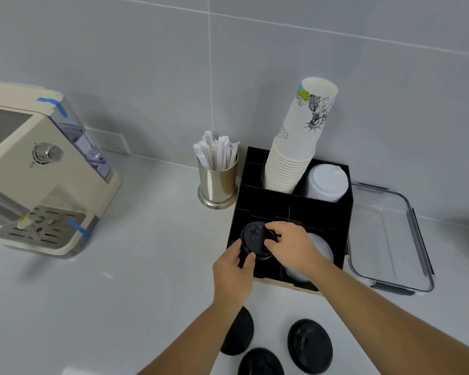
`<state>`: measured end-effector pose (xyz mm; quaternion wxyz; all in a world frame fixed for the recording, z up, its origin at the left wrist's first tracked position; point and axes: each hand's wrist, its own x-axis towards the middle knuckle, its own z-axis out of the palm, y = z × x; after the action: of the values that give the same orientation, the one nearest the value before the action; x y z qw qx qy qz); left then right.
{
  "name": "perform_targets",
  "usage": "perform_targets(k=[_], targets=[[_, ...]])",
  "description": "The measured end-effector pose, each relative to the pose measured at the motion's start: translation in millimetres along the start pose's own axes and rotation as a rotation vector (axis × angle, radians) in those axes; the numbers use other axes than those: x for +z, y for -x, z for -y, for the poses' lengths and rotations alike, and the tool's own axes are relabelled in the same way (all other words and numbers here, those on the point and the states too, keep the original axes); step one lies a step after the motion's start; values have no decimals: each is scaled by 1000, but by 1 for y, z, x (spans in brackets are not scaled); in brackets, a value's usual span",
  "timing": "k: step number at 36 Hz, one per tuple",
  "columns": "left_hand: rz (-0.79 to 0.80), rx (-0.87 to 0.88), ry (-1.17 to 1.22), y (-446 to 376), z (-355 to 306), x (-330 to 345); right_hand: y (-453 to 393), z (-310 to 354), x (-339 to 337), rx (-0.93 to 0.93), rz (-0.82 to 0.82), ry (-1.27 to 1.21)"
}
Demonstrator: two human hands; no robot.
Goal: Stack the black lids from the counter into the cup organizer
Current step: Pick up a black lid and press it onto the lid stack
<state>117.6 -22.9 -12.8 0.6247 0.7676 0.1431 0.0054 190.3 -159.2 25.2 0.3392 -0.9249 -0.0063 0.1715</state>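
Hands at work over black cup organizer (320, 212) on grey counter (152, 266): left hand (232, 277) and right hand (293, 246) both grasp black lid (255, 239), fingers closed on rim, over front-left compartment. Step in hand: seating lid in slot; whether it already rests on stack below, hard to tell. Three loose lids (309, 345) wait on counter near front edge, one partly under left forearm. Next move calls for letting go, then reaching back for nearest lid, keeping it level with the stack.
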Motion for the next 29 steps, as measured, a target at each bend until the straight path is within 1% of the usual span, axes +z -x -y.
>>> perform_targets(k=[7, 10, 13, 16, 21, 29], targets=[[-5, -82, 9, -4, 9, 0, 1, 0, 4, -153, 17, 151], [-7, -69, -31, -7, 6, -2, 3, 1, 8, -192, 17, 209], [-7, -53, -69, -9, 4, -4, 2, -1, 10, -200, 14, 255], [42, -42, -97, -10, 3, -5, 2, -1, 13, -205, 1, 296], [116, -102, -69, -12, 2, -6, 1, 1, 15, -180, 25, 352], [143, -138, -95, -15, -1, -11, -2, 8, 11, -157, 45, 391]])
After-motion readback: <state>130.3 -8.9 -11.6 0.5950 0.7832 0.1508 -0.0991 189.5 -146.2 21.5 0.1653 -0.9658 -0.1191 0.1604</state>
